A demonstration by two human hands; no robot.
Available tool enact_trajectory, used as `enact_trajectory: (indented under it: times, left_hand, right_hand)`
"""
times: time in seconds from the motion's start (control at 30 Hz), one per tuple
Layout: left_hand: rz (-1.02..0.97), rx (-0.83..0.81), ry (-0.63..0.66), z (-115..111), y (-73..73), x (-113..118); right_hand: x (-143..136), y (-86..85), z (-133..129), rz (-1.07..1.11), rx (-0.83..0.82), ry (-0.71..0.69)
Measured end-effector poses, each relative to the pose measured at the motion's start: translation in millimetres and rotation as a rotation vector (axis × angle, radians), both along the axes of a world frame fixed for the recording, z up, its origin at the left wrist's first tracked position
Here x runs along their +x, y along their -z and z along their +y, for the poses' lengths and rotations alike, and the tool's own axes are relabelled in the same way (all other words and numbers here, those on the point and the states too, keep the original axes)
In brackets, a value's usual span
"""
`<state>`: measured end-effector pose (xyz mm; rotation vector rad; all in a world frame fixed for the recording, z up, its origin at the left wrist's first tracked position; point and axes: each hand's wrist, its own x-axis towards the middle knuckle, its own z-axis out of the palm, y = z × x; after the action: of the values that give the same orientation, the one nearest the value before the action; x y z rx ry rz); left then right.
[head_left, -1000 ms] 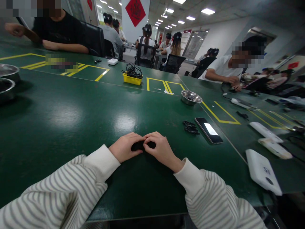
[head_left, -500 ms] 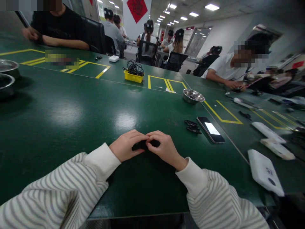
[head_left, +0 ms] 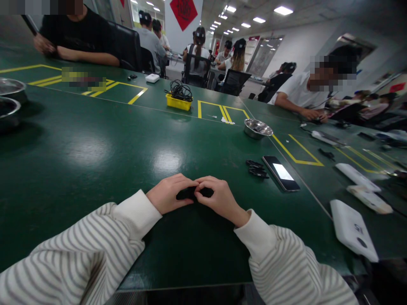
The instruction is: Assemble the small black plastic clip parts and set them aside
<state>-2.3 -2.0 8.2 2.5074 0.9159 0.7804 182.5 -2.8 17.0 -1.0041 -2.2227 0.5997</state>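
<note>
My left hand point(head_left: 171, 192) and my right hand point(head_left: 219, 197) meet at the fingertips just above the near part of the green table point(head_left: 95, 182). The fingers of both are curled inward, the right thumb and index finger closed in a pinch. Something dark shows between the hands, but I cannot make out whether it is a small black thing or shadow. To the right of my right hand lie several small black pieces point(head_left: 257, 168) in a group, beside a phone point(head_left: 281, 173) with a lit white patch on its screen.
A steel bowl point(head_left: 258, 128) stands beyond the phone, and a yellow tray point(head_left: 179, 102) of black cables farther back. White devices point(head_left: 353, 231) lie at the right edge. More steel bowls point(head_left: 9, 114) stand at far left. Co-workers point(head_left: 305, 95) sit around the table.
My hands stay together in nearly the same place, with only a slight shift of the fingers. A person's hand at the far left has moved a little to the right.
</note>
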Motion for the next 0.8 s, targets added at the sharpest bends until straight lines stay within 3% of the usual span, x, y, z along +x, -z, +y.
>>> enact_trajectory:
  times: [0.53,0.8]
  left_hand:
    - [0.019,-0.184,-0.017,4.8,1.1,-3.8]
    - [0.017,-0.111,0.04,7.2,5.7,-6.5]
  right_hand:
    - [-6.1,5.7,-2.8,-0.08,-0.012,0.051]
    - [-5.6,4.7,-2.8,-0.097,-0.034,0.077]
